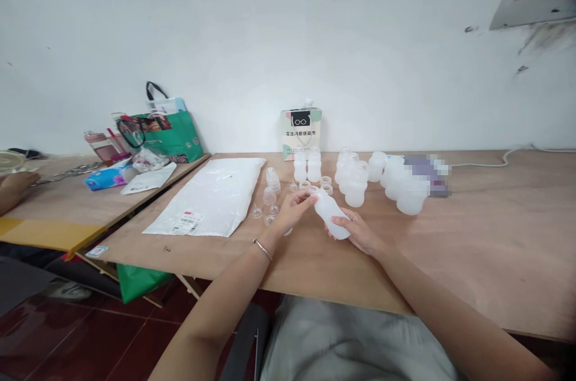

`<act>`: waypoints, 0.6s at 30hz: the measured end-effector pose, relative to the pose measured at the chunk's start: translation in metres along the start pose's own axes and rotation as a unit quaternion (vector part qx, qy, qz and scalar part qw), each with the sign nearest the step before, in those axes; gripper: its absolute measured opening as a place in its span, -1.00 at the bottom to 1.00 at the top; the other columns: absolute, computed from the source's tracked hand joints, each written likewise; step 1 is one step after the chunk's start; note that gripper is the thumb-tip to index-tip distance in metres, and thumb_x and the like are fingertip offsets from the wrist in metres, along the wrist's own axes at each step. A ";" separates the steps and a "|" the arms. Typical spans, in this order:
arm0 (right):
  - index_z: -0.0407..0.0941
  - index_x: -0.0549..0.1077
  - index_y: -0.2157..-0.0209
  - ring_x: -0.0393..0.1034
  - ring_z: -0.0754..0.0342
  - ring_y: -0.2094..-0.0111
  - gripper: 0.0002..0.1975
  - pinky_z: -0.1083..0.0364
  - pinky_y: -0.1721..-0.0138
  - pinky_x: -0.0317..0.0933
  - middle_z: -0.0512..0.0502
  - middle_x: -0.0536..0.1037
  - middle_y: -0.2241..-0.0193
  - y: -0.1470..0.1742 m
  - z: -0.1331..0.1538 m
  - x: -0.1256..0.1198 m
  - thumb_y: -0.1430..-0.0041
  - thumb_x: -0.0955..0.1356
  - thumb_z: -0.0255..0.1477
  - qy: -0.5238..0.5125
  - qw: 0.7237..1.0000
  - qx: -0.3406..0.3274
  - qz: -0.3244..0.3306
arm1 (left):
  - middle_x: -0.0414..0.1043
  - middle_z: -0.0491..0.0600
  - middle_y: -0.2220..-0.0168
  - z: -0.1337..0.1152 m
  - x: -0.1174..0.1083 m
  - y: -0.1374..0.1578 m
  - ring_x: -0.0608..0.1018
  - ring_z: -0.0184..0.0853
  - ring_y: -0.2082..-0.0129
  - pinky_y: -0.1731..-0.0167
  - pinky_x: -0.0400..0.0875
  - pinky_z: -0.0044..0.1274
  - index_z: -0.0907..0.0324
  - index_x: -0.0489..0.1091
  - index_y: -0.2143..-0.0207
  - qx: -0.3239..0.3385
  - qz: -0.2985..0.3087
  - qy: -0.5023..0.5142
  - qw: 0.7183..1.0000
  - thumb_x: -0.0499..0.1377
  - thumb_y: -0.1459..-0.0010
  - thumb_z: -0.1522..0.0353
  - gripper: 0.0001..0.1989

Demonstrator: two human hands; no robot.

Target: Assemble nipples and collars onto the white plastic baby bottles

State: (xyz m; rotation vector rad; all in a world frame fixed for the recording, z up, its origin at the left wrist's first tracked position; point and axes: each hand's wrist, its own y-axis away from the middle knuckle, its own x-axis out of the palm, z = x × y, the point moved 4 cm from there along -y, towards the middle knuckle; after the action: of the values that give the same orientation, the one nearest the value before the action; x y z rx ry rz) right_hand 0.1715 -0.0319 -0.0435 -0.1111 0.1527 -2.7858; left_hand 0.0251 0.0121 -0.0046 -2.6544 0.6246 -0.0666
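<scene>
A frosted white baby bottle [331, 219] is tilted above the front of the table, its top pointing up and to the left. My right hand [357, 232] is closed round its lower body. At the top end, the fingers of my left hand [294, 208] pinch the bottle's neck, where a small clear part shows; its exact form is hard to make out. Left of my hands lie clear domed caps [269, 195] and small clear nipples [257, 212]. Clear rings [326, 185] lie just behind the bottle. Two capped bottles [314, 165] stand further back.
More capped bottles [355, 186] and several uncapped white bottles [411, 198] stand to the right. A white mailing bag [211, 195] lies left; a paper bag [301, 134] leans on the wall. On the neighbouring table are a green bag [180, 135], a tissue pack [108, 178] and another person's hand [18, 186].
</scene>
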 end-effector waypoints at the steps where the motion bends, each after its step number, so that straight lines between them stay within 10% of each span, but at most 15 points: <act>1: -0.16 0.33 0.31 0.31 0.15 0.53 -0.71 0.15 0.51 0.16 -0.03 0.43 0.51 0.000 -0.001 0.000 -0.01 0.33 -0.24 -0.022 1.000 0.004 0.008 | 0.48 -0.03 0.31 0.000 0.000 0.000 0.45 -0.34 0.28 0.21 0.28 -0.51 0.23 0.46 0.27 0.002 -0.001 -0.002 1.000 0.16 -0.02 0.21 -0.70; 12: -0.16 0.32 0.14 0.38 0.08 0.37 -0.58 0.08 0.32 0.25 -0.09 0.48 0.37 -0.003 0.000 -0.002 0.02 0.36 -0.24 0.013 0.999 -0.020 -0.033 | 0.30 0.05 -0.04 -0.016 -0.014 -0.002 0.33 -0.22 -0.03 -0.02 0.17 -0.39 0.13 0.37 0.10 0.060 -0.018 -0.139 0.988 0.11 -0.07 0.20 -0.65; 15: -0.10 0.29 0.05 0.36 0.01 0.18 -0.53 0.03 0.18 0.25 -0.12 0.48 0.20 -0.003 0.002 -0.003 0.01 0.36 -0.24 0.051 0.996 -0.044 -0.057 | 0.23 0.08 -0.07 -0.027 -0.051 -0.001 0.24 -0.19 -0.11 -0.10 0.04 -0.36 0.13 0.31 0.05 0.091 -0.199 -0.333 0.917 0.12 -0.06 0.21 -0.61; 18: -0.06 0.27 0.04 0.31 0.00 0.07 -0.52 0.00 0.08 0.22 -0.12 0.41 0.06 -0.003 0.003 -0.003 0.01 0.36 -0.25 0.076 0.992 -0.068 -0.074 | 0.29 0.19 0.01 -0.019 -0.084 0.001 0.29 -0.05 -0.05 -0.02 0.10 -0.25 0.19 0.30 0.06 -0.051 -0.294 -0.484 0.823 0.11 -0.04 0.21 -0.59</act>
State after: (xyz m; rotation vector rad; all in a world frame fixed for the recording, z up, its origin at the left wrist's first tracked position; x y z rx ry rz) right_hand 0.1736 -0.0282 -0.0401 0.0582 0.3864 -2.9293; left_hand -0.0531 0.0410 0.0159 -2.4079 -0.5352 1.0827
